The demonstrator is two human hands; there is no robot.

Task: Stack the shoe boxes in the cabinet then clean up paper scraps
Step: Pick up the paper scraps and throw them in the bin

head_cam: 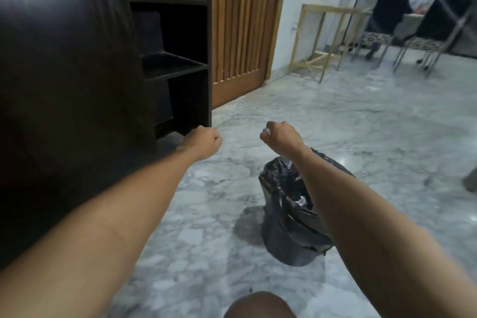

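Both my arms reach forward over a grey marble floor. My right hand (pixel 280 137) is a fist that holds a small white paper scrap (pixel 265 132), which peeks out at the thumb side. My left hand (pixel 205 140) is curled into a fist near the lower corner of the dark cabinet (pixel 180 33); nothing shows in it. A bin lined with a black bag (pixel 289 217) stands on the floor under my right forearm, with white paper scraps (pixel 302 200) inside. The cabinet's open shelves look dark, and no shoe boxes show in them.
A slatted wooden door (pixel 245 20) stands right of the cabinet. A light wooden frame (pixel 320 41) leans at the back wall. Two seated people (pixel 392 8) and metal chairs (pixel 426 44) are at the far right. My knee (pixel 258 304) shows at the bottom edge.
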